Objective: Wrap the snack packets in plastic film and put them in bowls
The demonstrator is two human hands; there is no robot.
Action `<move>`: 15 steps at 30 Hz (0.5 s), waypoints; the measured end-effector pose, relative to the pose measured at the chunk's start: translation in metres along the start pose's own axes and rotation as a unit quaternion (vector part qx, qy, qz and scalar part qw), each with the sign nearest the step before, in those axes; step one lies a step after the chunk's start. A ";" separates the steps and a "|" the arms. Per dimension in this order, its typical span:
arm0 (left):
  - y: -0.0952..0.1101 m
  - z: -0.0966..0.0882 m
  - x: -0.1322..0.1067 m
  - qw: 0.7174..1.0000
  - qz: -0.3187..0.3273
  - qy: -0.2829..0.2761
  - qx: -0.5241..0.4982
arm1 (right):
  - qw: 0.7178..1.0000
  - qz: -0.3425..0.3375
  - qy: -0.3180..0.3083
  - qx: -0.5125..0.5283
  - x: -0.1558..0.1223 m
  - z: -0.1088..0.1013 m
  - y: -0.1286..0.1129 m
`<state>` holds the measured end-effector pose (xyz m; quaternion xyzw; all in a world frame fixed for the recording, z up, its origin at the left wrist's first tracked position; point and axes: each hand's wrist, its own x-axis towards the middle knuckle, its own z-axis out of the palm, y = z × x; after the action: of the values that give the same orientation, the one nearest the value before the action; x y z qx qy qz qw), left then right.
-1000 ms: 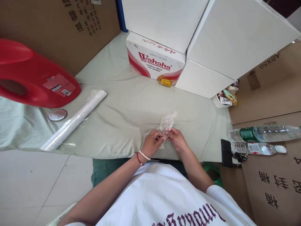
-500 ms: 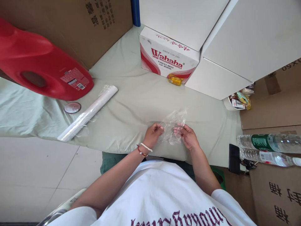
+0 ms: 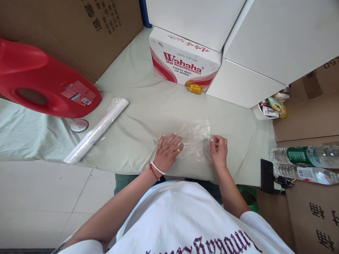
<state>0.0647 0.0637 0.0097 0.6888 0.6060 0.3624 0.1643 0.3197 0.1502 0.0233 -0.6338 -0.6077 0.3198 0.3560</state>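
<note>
A thin, wrinkled clear plastic bag (image 3: 196,143) lies spread on the pale green cloth in front of me. My left hand (image 3: 169,149) is palm down with its fingers spread, at the left edge of the plastic. My right hand (image 3: 219,151) pinches the right edge of the plastic between thumb and curled fingers. To the left lies a white roll wrapped in clear film (image 3: 96,130), slanting across the cloth, with a round white disc (image 3: 79,125) beside it.
A red jug (image 3: 53,84) lies at the left before a cardboard box (image 3: 74,31). A Wahaha water carton (image 3: 182,60) with a small yellow packet (image 3: 194,87) stands at the back, beside white boxes (image 3: 238,81). Two plastic bottles (image 3: 325,157) and a black phone (image 3: 267,176) lie right.
The left hand has let go of the plastic and turned palm down with fingers spread. The right hand has moved right, and the crumpled plastic is now flatter on the cloth.
</note>
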 end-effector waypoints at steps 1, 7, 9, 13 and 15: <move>0.000 0.002 0.004 0.998 0.029 -0.048 -0.004 | 0.999 -0.025 -0.009 -0.040 0.000 0.000 -0.001; -0.018 0.008 0.023 0.991 -0.011 -0.131 0.019 | 0.997 0.001 -0.063 -0.051 0.001 -0.001 0.013; -0.024 0.005 0.022 0.991 -0.012 -0.131 0.018 | 0.996 0.060 -0.060 0.030 0.004 -0.009 0.024; -0.023 0.002 0.019 0.993 -0.016 -0.115 0.032 | 0.976 0.178 -0.027 0.122 0.023 -0.039 0.047; -0.020 0.003 0.019 0.992 -0.019 -0.113 0.057 | 0.984 0.166 0.033 0.047 0.043 -0.055 0.051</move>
<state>0.0523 0.0864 -0.0002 0.7221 0.6159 0.2440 0.1992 0.3960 0.1888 0.0119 -0.7190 -0.4661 0.3814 0.3469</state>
